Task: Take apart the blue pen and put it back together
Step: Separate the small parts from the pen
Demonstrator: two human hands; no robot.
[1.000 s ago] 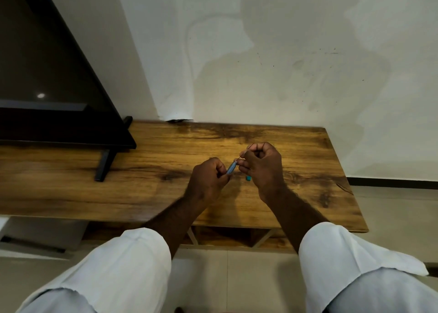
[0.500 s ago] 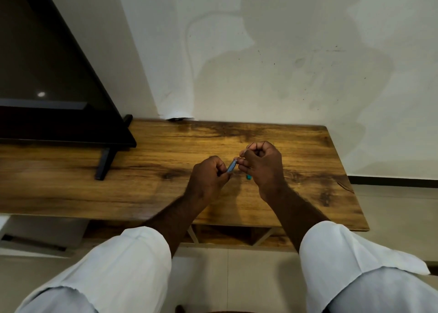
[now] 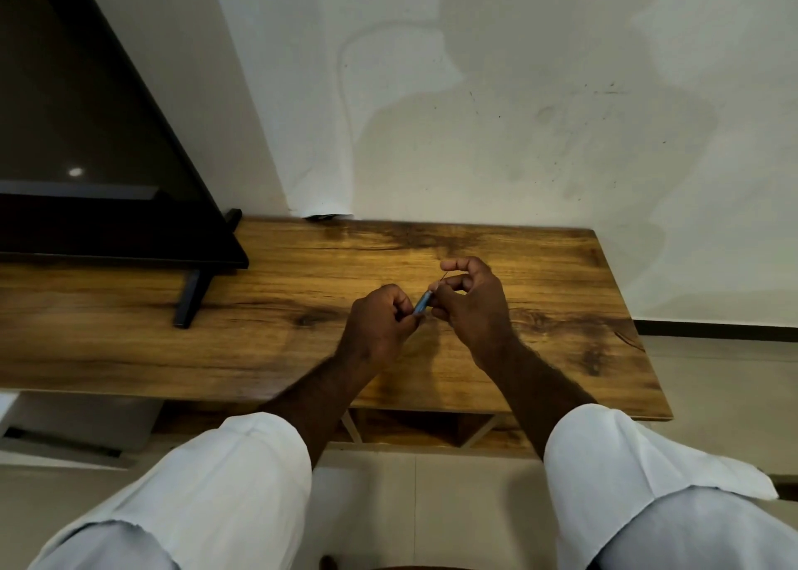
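Head camera looks down on our two bare hands, held close together above the brown wood-grain tabletop (image 3: 276,332). Our left hand (image 3: 380,327) is curled into a loose fist, its fingertips pressed together around the lower end of the short blue plastic pen barrel (image 3: 422,303). Only a small length of the barrel shows, slanting up from the left fingertips toward the right ones, in the narrow gap between the two hands.

Our right hand (image 3: 473,306) sits just beside the left, its fingers (image 3: 451,282) bent inward. Thumb and forefinger are pinched together on a thin dark rod-like part (image 3: 444,276), which sticks out just beyond the upper end of the barrel; it is too thin for us to tell what it is or whether it is joined to the barrel. The remaining right fingers are curled under, touching the barrel's upper end. Both hands hover above the wood, apart from it, as their shadow below the fingers shows.

Well apart from the left fingers, on the far left of the tabletop, stands a black flat-screen television (image 3: 86,146) on a slim black leg (image 3: 190,297). Rolled white sleeves (image 3: 242,474) cover our forearms nearest the camera. Beyond the fingertips rises a stained white wall (image 3: 518,116).
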